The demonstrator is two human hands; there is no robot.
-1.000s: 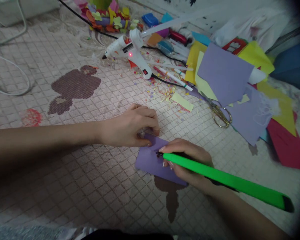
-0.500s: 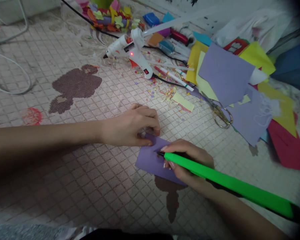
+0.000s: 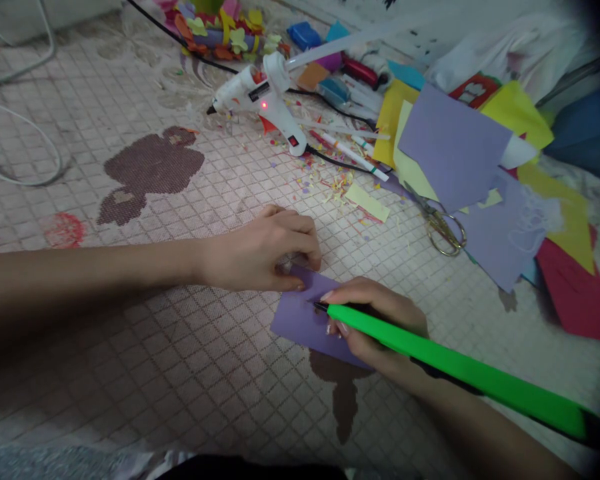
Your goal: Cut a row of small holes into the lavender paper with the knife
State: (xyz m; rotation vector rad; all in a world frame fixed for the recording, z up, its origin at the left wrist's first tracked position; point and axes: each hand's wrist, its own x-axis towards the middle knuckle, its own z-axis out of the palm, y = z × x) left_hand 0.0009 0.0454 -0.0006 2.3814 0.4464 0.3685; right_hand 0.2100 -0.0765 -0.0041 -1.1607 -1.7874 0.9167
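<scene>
My right hand (image 3: 380, 319) grips a bright green pen (image 3: 430, 353) with a black tip. Its tip rests on a small rectangle of purple paper (image 3: 295, 317), which lies flat on the patterned cloth. At the paper's upper left corner, my left hand (image 3: 265, 250) holds it, thumb on top and the other fingers curled beyond the far edge. Part of the paper's right side is hidden under my right hand. Whether the pen has left a mark is hard to make out.
A white glue gun (image 3: 265, 100) with a lit red light stands beyond my hands, its black cord trailing. Scissors (image 3: 443, 230) lie to the right beside purple sheets (image 3: 455, 147) and other coloured paper. Paper scraps (image 3: 340, 187) are scattered nearby. A white cable (image 3: 55, 157) loops at left.
Both hands, the pen and the purple paper look almost unchanged. The camera view has shifted very slightly.
</scene>
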